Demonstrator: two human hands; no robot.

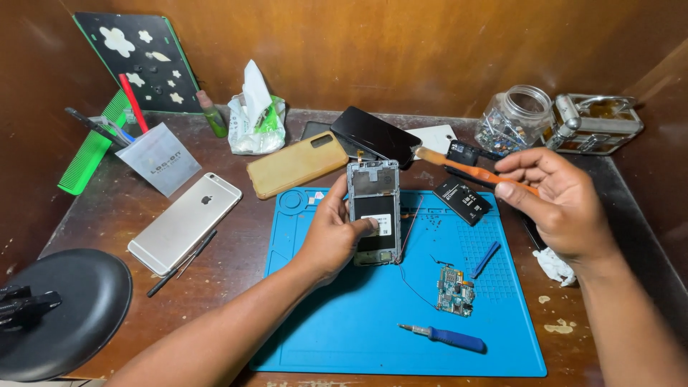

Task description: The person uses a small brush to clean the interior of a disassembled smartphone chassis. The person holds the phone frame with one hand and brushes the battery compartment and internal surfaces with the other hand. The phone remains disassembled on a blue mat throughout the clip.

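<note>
Nearest on the blue work mat [337, 337] lies a blue-handled screwdriver [444, 336], pointing left, and just beyond it a small green circuit board [455, 290] trailing thin wires, with a blue pry tool [486, 259] to its right. Past these, over the middle of the mat, the left hand [333, 236] grips an opened phone frame [374, 211], fingers wrapped round its left edge and the thumb pressed on its exposed inside; the frame's long axis runs near to far, almost upright in view, its lower end resting on or just above the mat, which I cannot tell for sure. The right hand [562, 204] hovers to the right of the frame and well apart from it, closed in a pinch on an orange-handled brush [469, 169] whose pale tip points left toward the frame's far end. So the frame sits in the left hand, and the brush tip is the closest part of the right hand's tool to it. A black battery [464, 201] lies between them on the mat's far edge. Farther off on the wooden table [129, 208] rest a silver phone [185, 222] to the left, a tan phone case [297, 164], a black phone [375, 135], a glass jar [516, 118] of small parts and a metal case [595, 123] far right.
</note>
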